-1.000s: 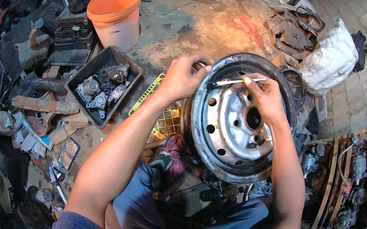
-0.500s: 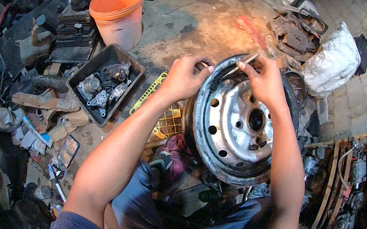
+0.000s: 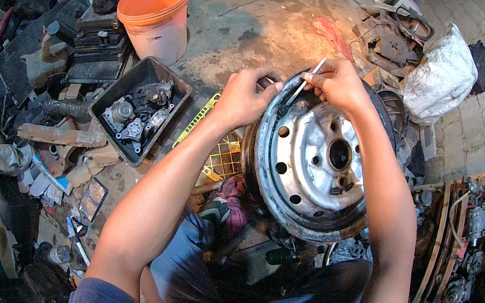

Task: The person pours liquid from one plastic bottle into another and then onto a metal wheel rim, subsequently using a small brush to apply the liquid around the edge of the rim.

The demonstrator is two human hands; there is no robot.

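Observation:
A steel wheel rim (image 3: 309, 175) stands tilted in front of me, silvery on its face and smeared black round its outer lip. At the rim's upper left edge my left hand (image 3: 246, 96) is closed, thumb and curled fingers gripping the lip. Over the top of the rim, my right hand (image 3: 340, 86) pinches a slim paintbrush (image 3: 312, 73) with a pale handle. The brush slants down to the left, its dark tip at the inner side of the blackened lip. My right forearm covers the right part of the rim.
Left of the rim stand a black bin (image 3: 149, 136) of metal parts and an orange-topped bucket (image 3: 155, 21). A yellow plastic crate (image 3: 223, 158) lies beside the rim. At right are a white sack (image 3: 440, 79) and a wooden rack (image 3: 437, 248) of parts.
My right hand has shifted slightly left and up, and the paintbrush has swung steeper, its tip lower on the lip. My left hand stays at the rim's edge.

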